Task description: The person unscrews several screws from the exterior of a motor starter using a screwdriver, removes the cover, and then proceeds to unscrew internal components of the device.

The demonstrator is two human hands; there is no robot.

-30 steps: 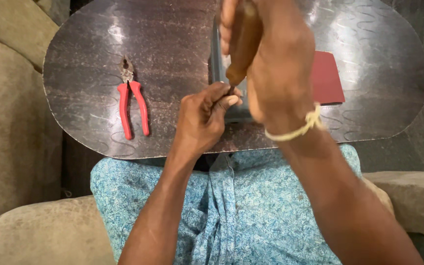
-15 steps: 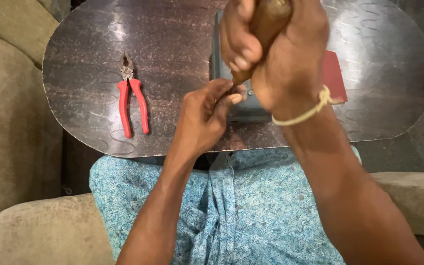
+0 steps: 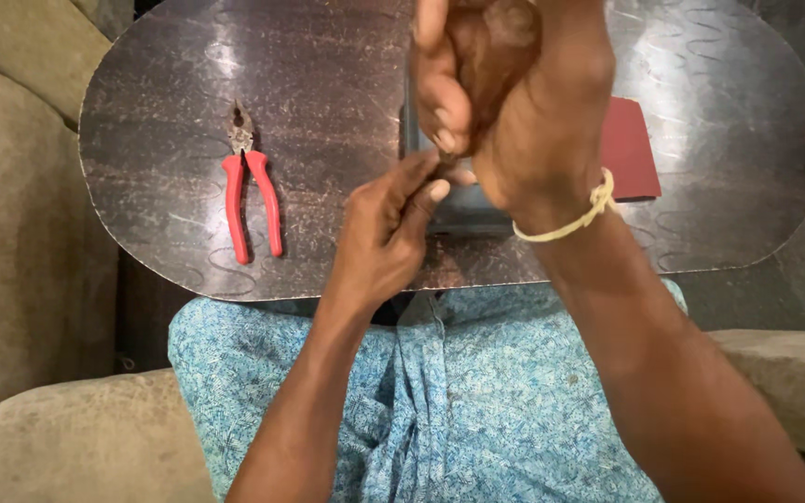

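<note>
My right hand (image 3: 524,112) is closed around a brown wooden tool handle (image 3: 500,47), held upright over a dark flat slab (image 3: 454,210) near the table's front edge. The tool's lower end is hidden behind my fingers. My left hand (image 3: 388,228) pinches at the spot just below the handle, fingertips touching the slab's near corner; whatever it pinches is too small to make out. A pale cord is tied around my right wrist.
Red-handled pliers (image 3: 249,186) lie on the left part of the dark oval table (image 3: 160,112). A dark red flat piece (image 3: 631,154) lies to the right of the slab. Beige sofa cushions flank the table; my lap in blue patterned cloth is below.
My right hand with the wooden handle has risen toward the camera and tilted more upright. My left hand stays pinched at the same spot on the slab.
</note>
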